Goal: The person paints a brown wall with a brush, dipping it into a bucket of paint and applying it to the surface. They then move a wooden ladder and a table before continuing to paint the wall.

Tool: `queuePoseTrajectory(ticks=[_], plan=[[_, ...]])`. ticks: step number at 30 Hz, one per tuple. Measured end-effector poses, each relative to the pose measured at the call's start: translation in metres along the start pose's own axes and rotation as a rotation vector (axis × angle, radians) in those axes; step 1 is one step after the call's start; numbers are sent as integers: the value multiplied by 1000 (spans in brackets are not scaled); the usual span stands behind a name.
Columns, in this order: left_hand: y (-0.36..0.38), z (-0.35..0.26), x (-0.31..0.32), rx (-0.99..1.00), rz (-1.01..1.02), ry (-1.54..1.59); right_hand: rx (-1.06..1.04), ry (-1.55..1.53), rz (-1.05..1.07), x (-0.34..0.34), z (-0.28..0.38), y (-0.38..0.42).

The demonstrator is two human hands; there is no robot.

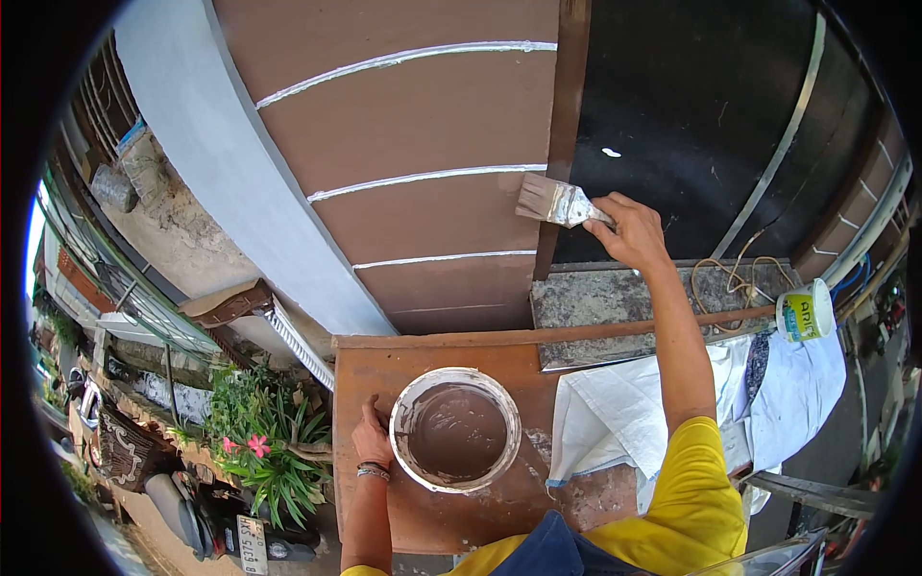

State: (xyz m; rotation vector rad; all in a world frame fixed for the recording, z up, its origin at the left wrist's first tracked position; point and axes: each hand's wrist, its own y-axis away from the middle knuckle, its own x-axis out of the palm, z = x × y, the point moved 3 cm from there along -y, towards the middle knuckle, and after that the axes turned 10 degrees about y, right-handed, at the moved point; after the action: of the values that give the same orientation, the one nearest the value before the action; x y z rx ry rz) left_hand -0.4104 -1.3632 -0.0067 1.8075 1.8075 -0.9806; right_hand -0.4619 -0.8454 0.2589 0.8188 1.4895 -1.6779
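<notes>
My right hand (629, 228) grips a wide paintbrush (552, 201) by its handle. The bristles are brown with paint and touch the brown wall (432, 125) near its right edge, just below a white line. On the wooden tabletop (384, 363), my left hand (373, 437) lies beside a white bucket (407, 461), with a finger stretched out; its other fingers are partly hidden. Brown paint (461, 432) fills part of the bucket, and smears coat its inner wall.
White cloth (615, 413) drapes over the table's right side, with a small labelled tub (805, 313) on it. A wooden strip (576, 333) runs along the table's far edge. Beyond lie a stone ledge (605, 307) and a cable (735, 285). Plants (264, 451) and a motorbike (206, 509) stand left.
</notes>
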Motion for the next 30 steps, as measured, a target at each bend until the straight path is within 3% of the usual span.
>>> queuePoseTrajectory(ticks=[5,30], plan=[[0,7,3,6,-6,-13,-130,65,-66,14,19,-11],[1,4,1,24,-16,12,-87,72,-51,12,16,-17]])
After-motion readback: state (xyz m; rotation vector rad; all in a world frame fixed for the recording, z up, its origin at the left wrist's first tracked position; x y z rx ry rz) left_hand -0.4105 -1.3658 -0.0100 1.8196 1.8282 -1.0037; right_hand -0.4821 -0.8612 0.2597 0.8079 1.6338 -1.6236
